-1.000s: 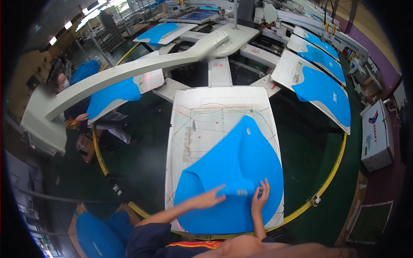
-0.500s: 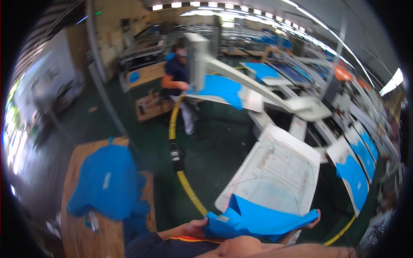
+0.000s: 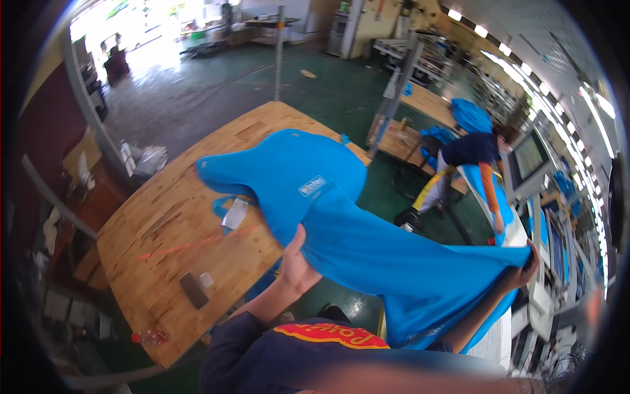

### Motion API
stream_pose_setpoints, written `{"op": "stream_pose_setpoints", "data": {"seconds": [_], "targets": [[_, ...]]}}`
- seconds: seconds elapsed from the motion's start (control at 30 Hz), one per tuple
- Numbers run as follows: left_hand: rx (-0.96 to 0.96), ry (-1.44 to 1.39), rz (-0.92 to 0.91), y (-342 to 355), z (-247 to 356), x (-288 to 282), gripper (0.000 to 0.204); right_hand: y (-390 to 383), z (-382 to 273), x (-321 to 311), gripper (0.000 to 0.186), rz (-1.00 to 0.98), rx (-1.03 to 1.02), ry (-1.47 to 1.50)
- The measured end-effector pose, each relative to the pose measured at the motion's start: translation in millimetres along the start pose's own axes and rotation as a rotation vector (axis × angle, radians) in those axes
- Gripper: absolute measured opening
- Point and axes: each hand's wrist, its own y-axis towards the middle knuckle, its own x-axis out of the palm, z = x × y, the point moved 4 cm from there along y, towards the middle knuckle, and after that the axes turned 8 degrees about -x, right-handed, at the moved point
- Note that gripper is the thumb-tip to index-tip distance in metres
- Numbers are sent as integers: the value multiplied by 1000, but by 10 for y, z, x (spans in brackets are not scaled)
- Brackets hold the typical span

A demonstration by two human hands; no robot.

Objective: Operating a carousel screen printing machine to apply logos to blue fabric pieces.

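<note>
Stretching left to right: blue fabric

At eight o'clock on the wooden table, a dark phone lies just beside a small white case, with a clear red-capped bottle nearer the corner. Crumpled clear plastic shows toward nine, a bright doorway at ten, a metal post near twelve, ceiling lights around two. Between two and three, a dark-topped co-worker bends forward, one orange sleeve pointing down.
</note>
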Motion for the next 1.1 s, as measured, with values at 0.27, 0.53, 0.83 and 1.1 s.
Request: {"op": "stream_pose_setpoints", "data": {"seconds": [0.27,0.53,0.83,1.1], "targets": [[540,19,147,-109,1599,-420,48,-252,-590,3067,21,-190,130,527],[798,253,565,211,3039,-1084,50,-1190,-1377,5900,16,-444,246,764],[864,121,806,892,4409,-2944,51,-3350,-1755,8357,11,-1060,227,580],[768,228,1265,579,4861,-3941,31,-4154,-1965,8557,14,-1320,-29,567]]}}
